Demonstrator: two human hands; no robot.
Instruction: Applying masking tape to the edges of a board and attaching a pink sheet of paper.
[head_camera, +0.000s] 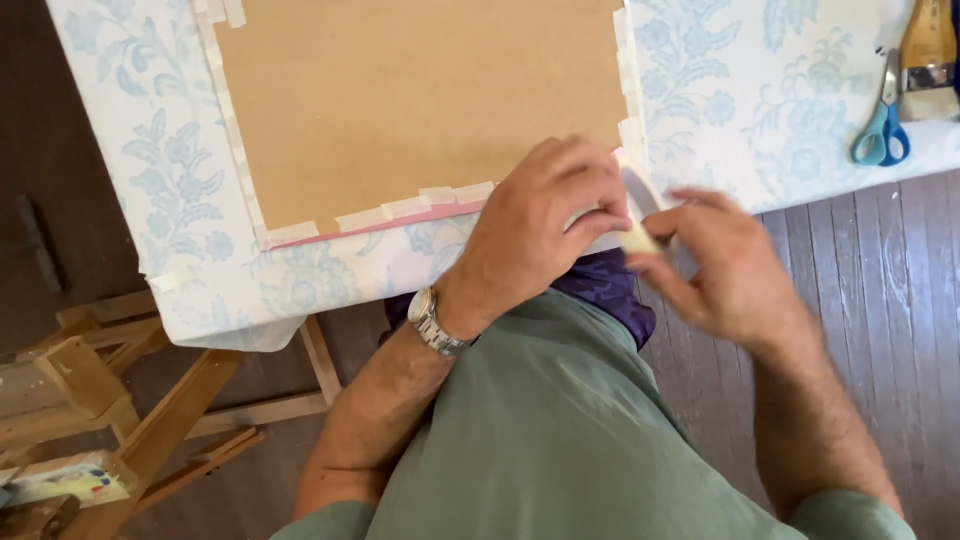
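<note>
The table covered in a white cloth with a pale blue floral print (170, 190) fills the upper part of the view; its near edge runs just above your lap. Dark wooden floorboards (880, 300) show to the right.

A flat brown rectangular board (420, 100) lies on the cloth, its near edge parallel to the table's near edge. Short strips of cream masking tape (385, 213) line its left side, right side and near edge; a thin pink margin shows beneath the near edge.

A light wooden trestle frame (150, 410) stands under the table's near-left corner.

Your left hand (540, 225), with a silver metal wristwatch (435, 322) on the wrist, rests at the board's near-right corner, fingers curled down and pinched on the roll of cream masking tape (640, 215). Your right hand (725, 265) sits just beside it off the table's near edge, fingers narrow, thumb and forefinger gripping the same roll; motion blur hides the exact hold.

At the far-right corner lie blue-handled scissors (882, 120), with a wooden-handled flat paintbrush (928, 60) just beside them.
</note>
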